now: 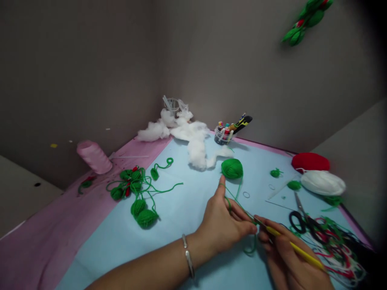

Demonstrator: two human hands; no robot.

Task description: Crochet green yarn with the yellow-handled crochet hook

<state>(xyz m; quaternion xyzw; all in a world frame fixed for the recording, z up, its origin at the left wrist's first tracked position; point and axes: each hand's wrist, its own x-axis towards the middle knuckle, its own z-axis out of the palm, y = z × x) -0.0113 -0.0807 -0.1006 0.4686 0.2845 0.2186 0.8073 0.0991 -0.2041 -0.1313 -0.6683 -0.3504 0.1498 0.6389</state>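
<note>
My left hand [225, 223], with a silver bangle on the wrist, pinches green yarn [238, 192] between thumb and fingers. One strand loops over its raised index finger and runs back to the green yarn ball [232, 168] just beyond. In my right hand [287, 245] is a crochet hook with a yellow handle [305, 255], held like a pen. Its metal tip meets the yarn at the left fingertips. Whatever small stitches are there are mostly hidden by the fingers. A loose green tail [250, 250] curls below.
Black-handled scissors [299, 221] and tangled yarn scraps [341, 253] lie right, near red [311, 162] and white yarn skeins [323, 183]. White stuffing [196, 147] and a cup of tools [223, 137] stand behind. Green crocheted pieces [146, 218] and a pink thread cone [94, 157] are left.
</note>
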